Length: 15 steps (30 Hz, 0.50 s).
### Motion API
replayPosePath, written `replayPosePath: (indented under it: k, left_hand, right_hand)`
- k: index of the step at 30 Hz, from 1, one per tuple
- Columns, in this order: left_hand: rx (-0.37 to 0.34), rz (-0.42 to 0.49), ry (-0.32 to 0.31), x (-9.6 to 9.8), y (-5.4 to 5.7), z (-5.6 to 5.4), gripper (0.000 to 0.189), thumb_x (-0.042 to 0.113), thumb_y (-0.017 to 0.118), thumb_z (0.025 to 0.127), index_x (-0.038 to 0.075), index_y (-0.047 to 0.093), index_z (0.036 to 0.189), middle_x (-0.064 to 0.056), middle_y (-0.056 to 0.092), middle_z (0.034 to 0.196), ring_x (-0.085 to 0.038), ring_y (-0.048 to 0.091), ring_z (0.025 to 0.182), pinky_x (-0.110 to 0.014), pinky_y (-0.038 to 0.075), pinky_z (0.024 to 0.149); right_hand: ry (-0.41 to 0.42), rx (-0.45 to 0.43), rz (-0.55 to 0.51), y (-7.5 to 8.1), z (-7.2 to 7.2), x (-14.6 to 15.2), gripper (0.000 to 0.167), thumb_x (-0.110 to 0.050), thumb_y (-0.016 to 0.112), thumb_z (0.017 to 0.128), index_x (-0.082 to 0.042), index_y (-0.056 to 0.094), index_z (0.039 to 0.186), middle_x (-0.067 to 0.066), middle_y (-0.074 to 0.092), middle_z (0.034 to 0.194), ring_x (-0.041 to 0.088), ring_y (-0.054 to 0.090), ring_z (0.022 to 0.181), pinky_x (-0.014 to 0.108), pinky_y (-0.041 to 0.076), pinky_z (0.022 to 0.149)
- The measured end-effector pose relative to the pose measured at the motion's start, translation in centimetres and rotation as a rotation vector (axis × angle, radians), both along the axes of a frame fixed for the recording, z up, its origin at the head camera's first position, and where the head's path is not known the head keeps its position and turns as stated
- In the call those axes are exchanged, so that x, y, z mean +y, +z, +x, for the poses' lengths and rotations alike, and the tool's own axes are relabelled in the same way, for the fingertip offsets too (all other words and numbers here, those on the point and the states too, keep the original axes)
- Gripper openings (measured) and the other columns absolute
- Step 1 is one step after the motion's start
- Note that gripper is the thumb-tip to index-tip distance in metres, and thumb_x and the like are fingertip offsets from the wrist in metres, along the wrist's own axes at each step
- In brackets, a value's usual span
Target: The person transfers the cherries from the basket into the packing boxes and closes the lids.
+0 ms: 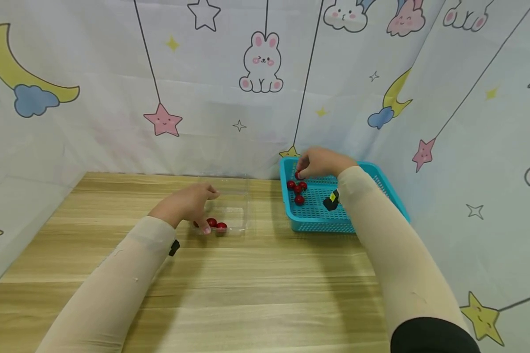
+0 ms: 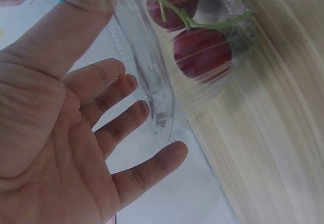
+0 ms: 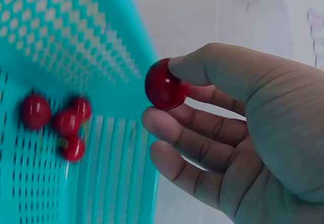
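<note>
My right hand (image 1: 322, 163) pinches a red cherry (image 3: 164, 84) between thumb and fingertips, over the far left part of the blue plastic basket (image 1: 322, 226). Several cherries (image 3: 35, 111) lie on the basket's slatted floor, near its left side. On the left, my left hand (image 1: 186, 202) reaches across a clear plastic box (image 1: 246, 211), its fingers spread and loosely bent. The thumb (image 2: 61, 36) lies along the box's rim. Inside the box, dark red cherries (image 2: 202, 54) with green stems sit by the near wall; the hand hides part of the box.
Both containers stand toward the back of a wood-grain table (image 1: 265, 294), with a strip of tabletop between them. Behind and to the right hangs a white curtain (image 1: 221, 98) printed with rabbits, stars and moons. The basket's far edge is close to the curtain.
</note>
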<state>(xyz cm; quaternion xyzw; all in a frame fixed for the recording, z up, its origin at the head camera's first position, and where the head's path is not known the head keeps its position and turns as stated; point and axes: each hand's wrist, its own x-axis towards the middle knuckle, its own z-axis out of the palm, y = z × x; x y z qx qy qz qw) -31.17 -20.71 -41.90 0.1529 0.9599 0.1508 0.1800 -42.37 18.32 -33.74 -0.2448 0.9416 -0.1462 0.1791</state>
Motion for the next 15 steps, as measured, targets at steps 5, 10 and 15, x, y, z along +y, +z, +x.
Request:
replayPosePath:
  k: [5,10,15]
  left_hand:
    - [-0.004,0.0,-0.001,-0.1,-0.1,-0.1,0.118,0.03,0.108,0.078,0.009,0.044,0.175,-0.016,0.038,0.183,-0.051,0.033,0.17,-0.068,0.042,0.132]
    - [0.003,-0.004,-0.011,-0.2,-0.2,-0.2,0.118,0.031,0.108,0.079,0.009,0.044,0.175,-0.016,0.038,0.183,-0.052,0.033,0.169,-0.07,0.041,0.131]
    - [-0.007,-0.001,-0.006,-0.3,-0.2,-0.4,0.118,0.032,0.108,0.079,0.01,0.044,0.176,-0.016,0.037,0.183,-0.051,0.034,0.169,-0.069,0.042,0.131]
  right_hand:
    - [0.133,0.065,0.045,0.0,1.9,-4.0,0.017,-0.031,0.077,0.109,-0.019,0.083,0.119,0.005,0.081,0.128,0.025,0.074,0.117,0.049,0.063,0.106]
    - [0.257,0.029,-0.012,-0.8,4.1,-8.0,0.012,-0.027,0.078,0.11,-0.018,0.083,0.115,0.003,0.081,0.122,0.021,0.078,0.113,0.042,0.066,0.1]
    - [0.382,0.025,-0.018,-2.0,5.8,-11.6,0.01,-0.024,0.081,0.108,-0.017,0.084,0.114,0.0,0.083,0.116,0.017,0.08,0.109,0.034,0.067,0.095]
